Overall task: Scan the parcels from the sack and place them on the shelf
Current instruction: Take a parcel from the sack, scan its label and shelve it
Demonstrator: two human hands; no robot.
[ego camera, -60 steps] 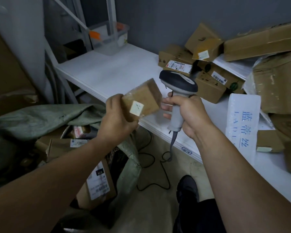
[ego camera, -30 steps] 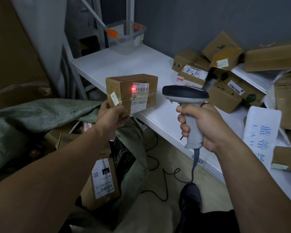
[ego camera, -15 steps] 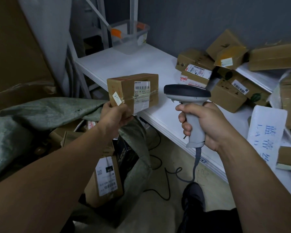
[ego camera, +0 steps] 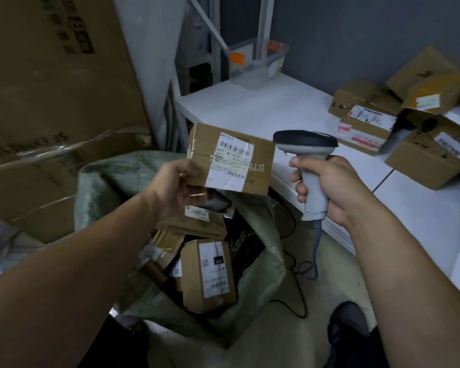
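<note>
Big cartons fill the upper left of the frame, one printed SF EXPRESS upside down, and a clear bin sits at the far end of the white shelf near top centre. A heap of boxes crowds the shelf at the upper right (several with barcode labels showing), leaving the nearer stretch of shelf bare. Below centre the green sack gapes open with more parcels inside, one labelled box standing on end, and a dark cable loops over the floor beside it; a dark shoe shows at the lower right. The parcel is in mid-frame, over the sack's mouth and just left of the shelf edge, its long axis running left to right and slightly downward, its labelled face turned up toward the camera. The left hand pinches its left end, thumb on top and fingers beneath, forearm reaching in from the lower left. The right hand is wrapped tight round the scanner handle, which stands nearly upright, the dark head pointing left at the parcel, close but not touching.
</note>
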